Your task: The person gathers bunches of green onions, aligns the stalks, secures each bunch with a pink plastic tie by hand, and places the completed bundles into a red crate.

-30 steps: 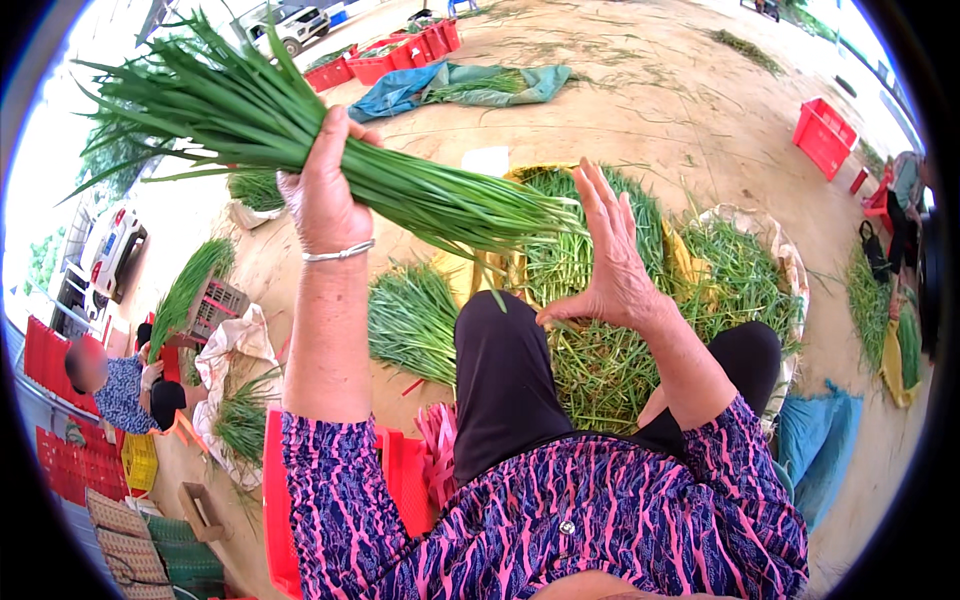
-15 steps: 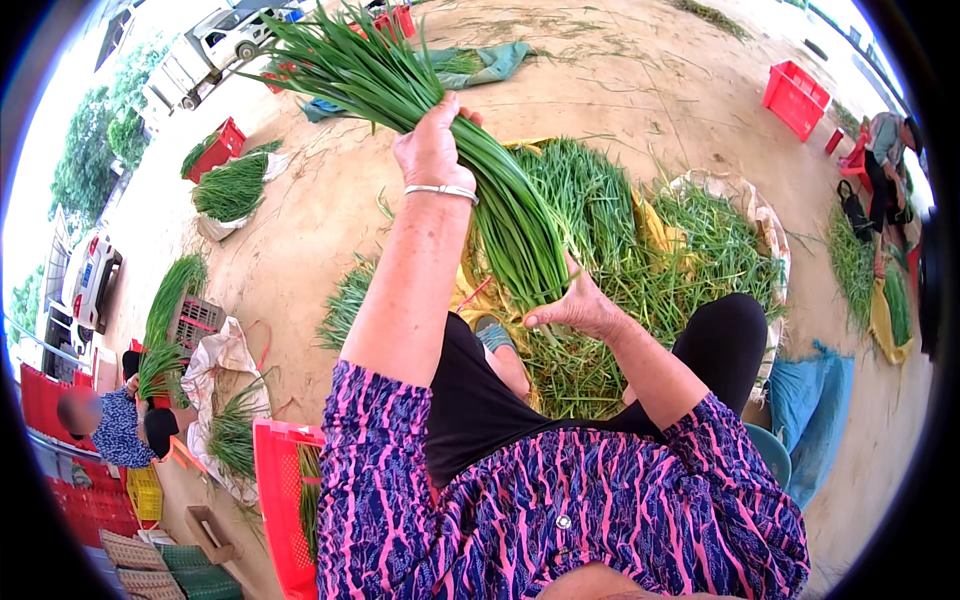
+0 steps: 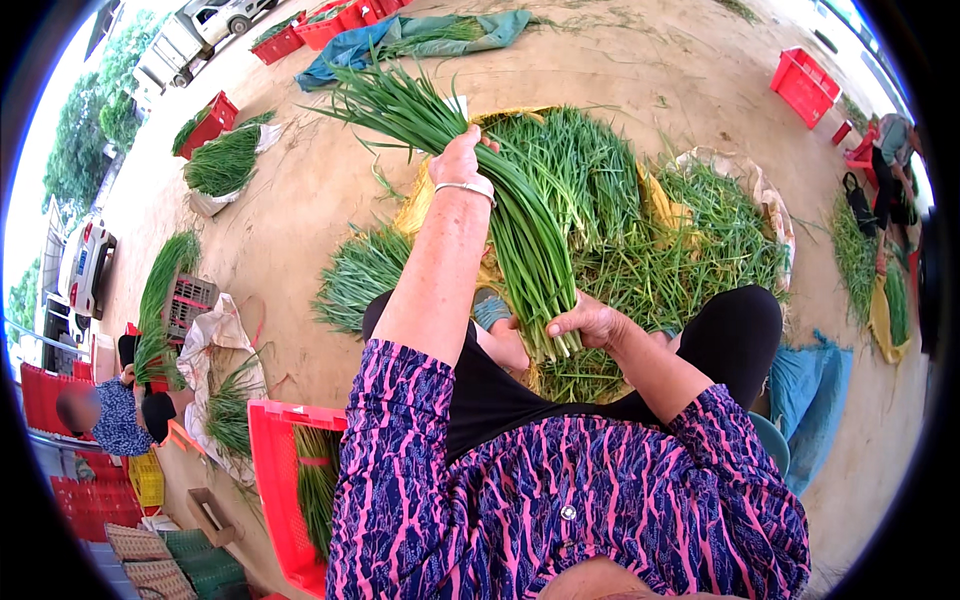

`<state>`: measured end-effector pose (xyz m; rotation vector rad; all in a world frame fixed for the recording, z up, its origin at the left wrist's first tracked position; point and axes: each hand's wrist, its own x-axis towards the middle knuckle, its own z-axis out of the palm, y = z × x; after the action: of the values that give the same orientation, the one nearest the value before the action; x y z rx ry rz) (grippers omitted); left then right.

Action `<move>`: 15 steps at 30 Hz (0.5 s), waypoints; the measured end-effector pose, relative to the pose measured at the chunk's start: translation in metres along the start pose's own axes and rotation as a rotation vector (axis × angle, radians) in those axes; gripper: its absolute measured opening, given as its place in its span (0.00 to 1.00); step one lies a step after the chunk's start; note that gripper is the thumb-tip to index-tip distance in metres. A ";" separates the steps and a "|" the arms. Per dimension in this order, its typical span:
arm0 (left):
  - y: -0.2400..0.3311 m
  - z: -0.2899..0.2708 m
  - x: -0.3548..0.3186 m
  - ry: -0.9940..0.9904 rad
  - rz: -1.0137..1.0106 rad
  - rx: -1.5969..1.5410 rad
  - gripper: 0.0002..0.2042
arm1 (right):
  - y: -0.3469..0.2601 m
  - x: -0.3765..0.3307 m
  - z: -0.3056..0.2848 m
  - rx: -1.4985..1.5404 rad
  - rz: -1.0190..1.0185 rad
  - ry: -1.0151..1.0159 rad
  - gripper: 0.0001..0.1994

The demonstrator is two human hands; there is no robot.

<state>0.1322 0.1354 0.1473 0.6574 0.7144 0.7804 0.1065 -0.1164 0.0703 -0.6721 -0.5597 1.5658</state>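
Observation:
A long bunch of green garlic chives (image 3: 528, 235) slants across the space between my knees, its leafy tips up to the left and pale cut ends toward me. My left hand (image 3: 461, 158), with a bangle at the wrist, is wrapped around its upper middle. Near the cut ends, my right hand (image 3: 588, 322) grips the stems, thumb on top; its other fingers are partly hidden behind them. Beneath and beyond lie heaps of loose chives (image 3: 570, 175), on yellow sacking (image 3: 662, 215), with trimmed bits (image 3: 690, 270) to the right.
At my left stands a red crate (image 3: 275, 490) with bundled chives inside. A blue sack (image 3: 812, 400) lies by my right knee. Another red crate (image 3: 803, 88) is at far right. One person (image 3: 120, 415) sits at left with chives; another (image 3: 893, 160) bends at right.
The bunch has come lower and nearer to me, with both hands still on it. My right thumb has closed down over the stems, and more of the red crate shows at left.

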 end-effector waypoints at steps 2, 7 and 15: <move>0.002 -0.014 0.007 0.001 -0.120 0.013 0.06 | 0.008 0.000 -0.004 0.018 0.017 0.091 0.28; -0.012 -0.082 0.027 -0.099 -0.172 0.232 0.31 | 0.010 -0.001 -0.019 -0.056 0.089 0.373 0.14; -0.071 -0.136 -0.040 -0.140 0.114 0.525 0.23 | 0.015 -0.006 -0.046 0.073 0.071 0.598 0.08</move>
<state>0.0349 0.0993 0.0273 1.2246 0.7627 0.6438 0.1283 -0.1253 0.0278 -1.0576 -0.0317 1.3500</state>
